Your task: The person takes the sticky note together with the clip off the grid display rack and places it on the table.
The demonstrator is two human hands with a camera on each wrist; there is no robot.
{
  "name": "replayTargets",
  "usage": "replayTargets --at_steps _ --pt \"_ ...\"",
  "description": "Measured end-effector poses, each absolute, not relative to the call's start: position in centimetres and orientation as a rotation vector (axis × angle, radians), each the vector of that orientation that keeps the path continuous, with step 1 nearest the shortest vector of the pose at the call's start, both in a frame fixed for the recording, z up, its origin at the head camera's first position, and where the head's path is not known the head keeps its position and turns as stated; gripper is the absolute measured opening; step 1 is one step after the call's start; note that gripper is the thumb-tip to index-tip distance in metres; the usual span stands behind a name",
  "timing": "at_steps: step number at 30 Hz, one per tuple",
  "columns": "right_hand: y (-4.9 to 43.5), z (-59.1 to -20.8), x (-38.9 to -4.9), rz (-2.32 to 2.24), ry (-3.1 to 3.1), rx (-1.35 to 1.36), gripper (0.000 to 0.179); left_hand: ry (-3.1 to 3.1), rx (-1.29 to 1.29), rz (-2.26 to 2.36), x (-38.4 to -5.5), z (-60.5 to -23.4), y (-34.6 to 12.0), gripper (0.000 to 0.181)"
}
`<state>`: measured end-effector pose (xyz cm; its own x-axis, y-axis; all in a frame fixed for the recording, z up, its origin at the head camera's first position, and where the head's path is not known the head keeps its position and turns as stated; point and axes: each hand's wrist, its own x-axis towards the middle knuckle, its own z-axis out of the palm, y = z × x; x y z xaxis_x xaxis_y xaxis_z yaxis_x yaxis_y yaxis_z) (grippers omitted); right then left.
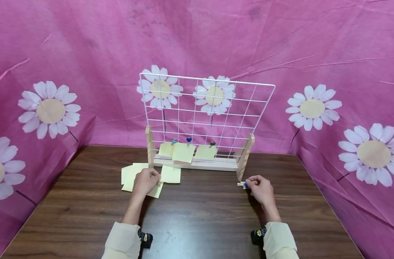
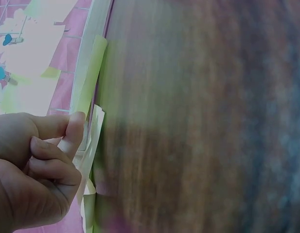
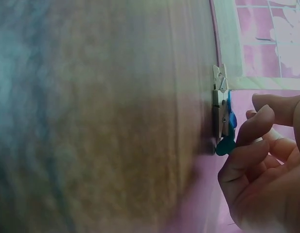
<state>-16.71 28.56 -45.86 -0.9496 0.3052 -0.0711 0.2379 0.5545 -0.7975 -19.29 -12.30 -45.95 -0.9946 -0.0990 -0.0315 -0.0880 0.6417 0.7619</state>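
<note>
In the head view my left hand (image 1: 146,181) is over a loose spread of pale yellow sticky notes (image 1: 128,175) on the table. Its thumb and forefinger come together at the edge of one sticky note (image 2: 90,73), which slants up towards the fingertips in the left wrist view. My right hand (image 1: 261,190) is at small wooden clothespins (image 3: 220,109) with blue and green heart decorations, by the rack's right foot. Its fingers are loosely bent beside the clothespins; no grip on them shows.
A white wire grid (image 1: 201,124) leans in a wooden stand (image 1: 197,164) at the table's back. Three sticky notes (image 1: 184,153) hang low on it from heart clips (image 1: 188,139). Brown table (image 1: 200,216) lies between the arms; a pink flowered cloth (image 1: 103,54) surrounds it.
</note>
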Motion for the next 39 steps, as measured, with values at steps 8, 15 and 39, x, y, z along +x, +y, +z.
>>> replayTargets --at_steps 8,15,39 --pt "28.3 -45.3 -16.7 1.371 -2.655 -0.462 0.021 -2.83 0.167 -1.288 -19.5 -45.9 -12.3 0.012" --pt "28.0 -44.5 -16.7 1.503 -2.577 -0.402 0.022 -2.809 0.139 -1.323 -19.5 -45.6 -11.9 0.011" --pt "24.5 -43.3 -18.6 1.828 -2.443 -0.013 0.031 -2.6 -0.075 -1.536 -19.5 -44.7 -7.3 0.023"
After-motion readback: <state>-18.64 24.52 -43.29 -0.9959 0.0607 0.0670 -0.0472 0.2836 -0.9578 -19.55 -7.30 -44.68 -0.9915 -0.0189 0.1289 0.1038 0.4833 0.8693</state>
